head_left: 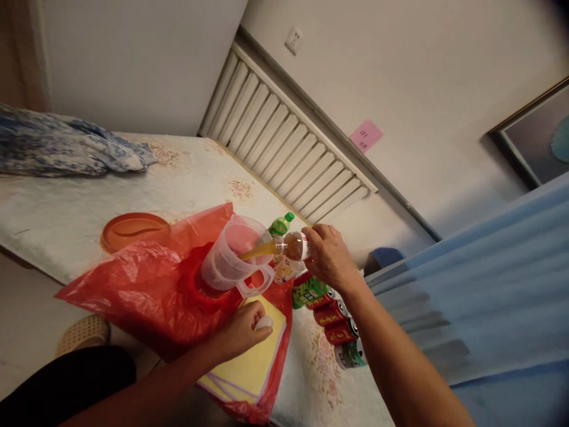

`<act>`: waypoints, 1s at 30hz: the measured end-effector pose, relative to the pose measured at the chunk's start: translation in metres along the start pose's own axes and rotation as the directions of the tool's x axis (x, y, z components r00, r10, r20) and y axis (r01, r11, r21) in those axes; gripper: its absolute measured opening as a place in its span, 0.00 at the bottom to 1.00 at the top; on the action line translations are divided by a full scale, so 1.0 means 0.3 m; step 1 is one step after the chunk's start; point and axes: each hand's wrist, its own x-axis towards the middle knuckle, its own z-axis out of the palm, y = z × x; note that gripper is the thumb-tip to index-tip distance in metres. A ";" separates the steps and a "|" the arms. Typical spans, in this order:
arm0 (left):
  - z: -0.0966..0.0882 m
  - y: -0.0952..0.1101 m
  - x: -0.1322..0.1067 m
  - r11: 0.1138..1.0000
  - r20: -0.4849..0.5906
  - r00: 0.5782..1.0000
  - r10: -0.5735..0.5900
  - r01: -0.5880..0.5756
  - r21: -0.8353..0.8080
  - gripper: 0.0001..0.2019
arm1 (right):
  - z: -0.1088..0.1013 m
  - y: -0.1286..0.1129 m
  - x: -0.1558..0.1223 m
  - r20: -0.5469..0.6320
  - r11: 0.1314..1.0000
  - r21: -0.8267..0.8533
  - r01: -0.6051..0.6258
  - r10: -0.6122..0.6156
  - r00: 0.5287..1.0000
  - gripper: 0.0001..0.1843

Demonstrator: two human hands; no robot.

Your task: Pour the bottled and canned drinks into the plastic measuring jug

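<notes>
Amber drink (258, 251) pours into the plastic jug (217, 266), right hand (330, 256) gripping the bottle (293, 245), left hand (242, 330) pinching a white cap (264, 323); near the jug, red cans (331, 313) show unreadable yellow characters.

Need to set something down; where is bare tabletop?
A wide patch bordered by the blue-and-white cloth, radiator and orange lid; a narrower strip between the red bag and red cans. Crowded where the right hand holds the tilted bottle over the pitcher, near the green-capped bottle.
</notes>
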 end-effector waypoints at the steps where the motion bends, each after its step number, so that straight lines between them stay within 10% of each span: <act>1: 0.002 -0.003 0.001 1.000 0.004 1.000 -0.006 0.006 0.003 0.08 | -0.004 -0.001 0.005 0.008 1.000 -0.017 0.001 0.000 1.000 0.31; 21: 0.022 -0.047 0.008 0.998 -0.010 1.000 0.017 -0.018 -0.055 0.09 | -0.063 -0.067 0.090 -0.047 0.952 -0.219 0.215 -0.230 0.972 0.23; 30: 0.014 -0.030 0.006 1.000 -0.010 1.000 0.017 -0.018 -0.026 0.08 | -0.018 -0.069 0.064 -0.021 0.994 -0.060 0.088 -0.089 0.996 0.30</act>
